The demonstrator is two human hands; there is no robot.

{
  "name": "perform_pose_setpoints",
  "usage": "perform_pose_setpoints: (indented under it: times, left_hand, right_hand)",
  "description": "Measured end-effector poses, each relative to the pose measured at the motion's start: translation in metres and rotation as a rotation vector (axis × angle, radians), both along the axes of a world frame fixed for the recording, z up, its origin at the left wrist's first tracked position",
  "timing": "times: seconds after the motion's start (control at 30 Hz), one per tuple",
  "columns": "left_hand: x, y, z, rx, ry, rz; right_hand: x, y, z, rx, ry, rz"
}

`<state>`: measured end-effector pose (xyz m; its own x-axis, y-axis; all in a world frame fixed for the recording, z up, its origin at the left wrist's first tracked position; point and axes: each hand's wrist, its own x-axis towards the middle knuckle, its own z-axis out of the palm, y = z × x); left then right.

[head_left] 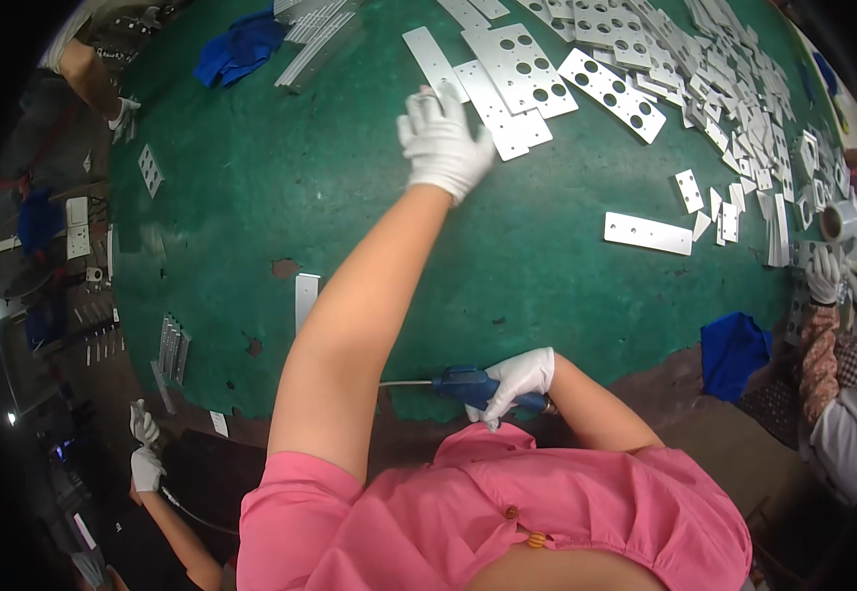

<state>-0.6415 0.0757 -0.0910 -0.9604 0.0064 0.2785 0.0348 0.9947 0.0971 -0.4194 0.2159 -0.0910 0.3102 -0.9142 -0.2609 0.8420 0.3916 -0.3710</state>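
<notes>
The plates [503, 71] are smooth metal, the blue gun [459, 381] seemingly plastic.

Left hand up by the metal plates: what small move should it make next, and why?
Probably close the left hand on the near end of the narrow silver plate: the hand is already right at that end, though whether it grips the plate yet is unclear, and the right hand is occupied holding a blue tool.

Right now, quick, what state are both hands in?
Left hand: open, at a narrow silver plate; contact unclear.
Right hand: closed around a blue tool.
</notes>
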Motion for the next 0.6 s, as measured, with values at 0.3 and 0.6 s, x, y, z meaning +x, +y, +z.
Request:
perform_pose_setpoints:
  times: [0.3, 0.6]
  left_hand:
    - [-0.020, 0.036, 0.011, -0.052, -0.207, -0.264]
    - [-0.061, 0.016, 0.024, 0.056, -0.147, -0.397]
  right_hand:
    - [0.006, -0.002, -0.002, -0.007, 0.029, 0.009]
    - [-0.001, 0.002, 0.003, -0.012, 0.060, 0.016]
